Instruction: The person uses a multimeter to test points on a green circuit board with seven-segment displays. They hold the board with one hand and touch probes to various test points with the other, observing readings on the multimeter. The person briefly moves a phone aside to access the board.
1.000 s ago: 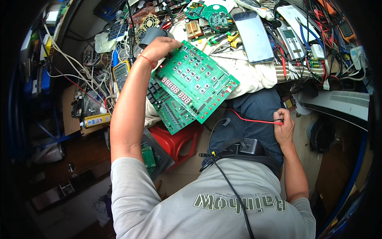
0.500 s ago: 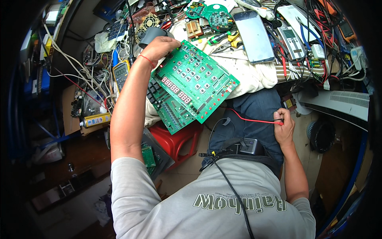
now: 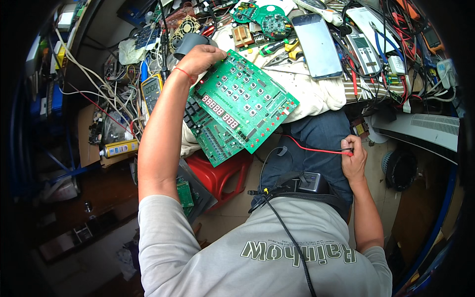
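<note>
A large green circuit board (image 3: 237,106) lies tilted at the bench's front edge, with rows of push buttons and a lit red digit display (image 3: 220,111). My left hand (image 3: 200,60) has its fingers closed on the board's upper left edge; the fingertips' undersides are hidden. Over my thigh, my right hand (image 3: 354,158) is closed around the ends of a red test lead (image 3: 319,148) and a black one. Both leads run left toward the board, where they pass out of sight. Left of my forearm stands a yellow multimeter (image 3: 152,91) with its screen on.
On the cloth behind the board lie a phone (image 3: 316,44), green-handled and yellow-handled tools (image 3: 282,48) and round green boards (image 3: 274,24). Tangled cables (image 3: 99,74) crowd the left. A red stool (image 3: 217,173) stands under the bench, with a bin (image 3: 401,168) at right.
</note>
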The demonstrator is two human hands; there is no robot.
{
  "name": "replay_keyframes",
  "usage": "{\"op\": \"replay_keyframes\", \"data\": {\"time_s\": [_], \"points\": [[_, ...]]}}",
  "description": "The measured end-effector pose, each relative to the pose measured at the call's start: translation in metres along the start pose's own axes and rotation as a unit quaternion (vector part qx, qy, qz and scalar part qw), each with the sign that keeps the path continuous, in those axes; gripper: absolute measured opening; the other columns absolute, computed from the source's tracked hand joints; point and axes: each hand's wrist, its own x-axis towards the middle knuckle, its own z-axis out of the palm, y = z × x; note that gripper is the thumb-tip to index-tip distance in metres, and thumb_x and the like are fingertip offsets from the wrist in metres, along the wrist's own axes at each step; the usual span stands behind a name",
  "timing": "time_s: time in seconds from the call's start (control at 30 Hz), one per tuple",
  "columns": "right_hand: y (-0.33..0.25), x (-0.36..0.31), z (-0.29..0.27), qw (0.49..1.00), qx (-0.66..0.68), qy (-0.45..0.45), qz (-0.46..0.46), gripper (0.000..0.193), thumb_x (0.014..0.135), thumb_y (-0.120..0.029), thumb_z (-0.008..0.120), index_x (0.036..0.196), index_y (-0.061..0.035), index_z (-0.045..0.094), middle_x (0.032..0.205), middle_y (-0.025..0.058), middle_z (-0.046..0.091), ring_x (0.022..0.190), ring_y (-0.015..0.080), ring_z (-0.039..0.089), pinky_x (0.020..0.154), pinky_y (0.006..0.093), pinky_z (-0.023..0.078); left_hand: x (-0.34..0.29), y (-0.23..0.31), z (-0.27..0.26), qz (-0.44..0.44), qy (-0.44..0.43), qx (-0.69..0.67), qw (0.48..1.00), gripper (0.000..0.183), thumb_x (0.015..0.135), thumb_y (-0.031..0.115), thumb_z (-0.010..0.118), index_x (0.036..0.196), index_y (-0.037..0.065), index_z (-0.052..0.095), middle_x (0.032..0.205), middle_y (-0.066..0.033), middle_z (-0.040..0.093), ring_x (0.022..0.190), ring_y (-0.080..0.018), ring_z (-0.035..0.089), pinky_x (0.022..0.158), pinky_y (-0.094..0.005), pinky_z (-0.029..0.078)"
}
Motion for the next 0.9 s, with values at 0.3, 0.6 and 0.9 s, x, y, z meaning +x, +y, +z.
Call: {"op": "replay_keyframes", "data": {"time_s": [0.3, 0.6, 0.9], "points": [[-0.0002, 0.0001, -0.0004, 1.0, -0.004, -0.001, 0.0, 0.015, 0.099, -0.016, 0.069, 0.097, -0.0044, 0.059, 0.068, 0.0117, 0.061, 0.062, 0.0327, 0.061, 0.062, 0.0415, 0.047, 0.0007, 0.0001, 0.0001, 0.003, -0.001, 0.006, 1.0, 0.023, 0.095, 0.029, 0.076, 0.103, 0.007, 0.077, 0.086, 0.0036, 0.068, 0.075, -0.0076, 0.055, 0.07, -0.0256, 0.042], [-0.0002, 0.0, -0.0009, 1.0, -0.003, -0.003, 0.002, 0.015, 0.099, -0.015, 0.069, 0.097, -0.0043, 0.059, 0.07, 0.0124, 0.063, 0.063, 0.0335, 0.062, 0.062, 0.042, 0.047, 0.0017, 0.0005, 0.0005, -0.013, 0.017, 0.003, 1.0, 0.023, 0.094, 0.028, 0.074, 0.103, 0.007, 0.076, 0.089, 0.0018, 0.068, 0.079, -0.0098, 0.057, 0.073, -0.0265, 0.044], [-0.0011, 0.0004, -0.0009, 1.0, 0.001, -0.001, 0.003, 0.015, 0.099, -0.016, 0.069, 0.097, -0.0043, 0.059, 0.068, 0.0126, 0.062, 0.061, 0.0334, 0.061, 0.061, 0.0419, 0.047, 0.0034, 0.0007, -0.0021, -0.024, 0.003, 0.002, 1.0, 0.023, 0.095, 0.029, 0.072, 0.102, 0.007, 0.075, 0.09, 0.002, 0.067, 0.08, -0.0097, 0.057, 0.074, -0.0268, 0.044]]}}
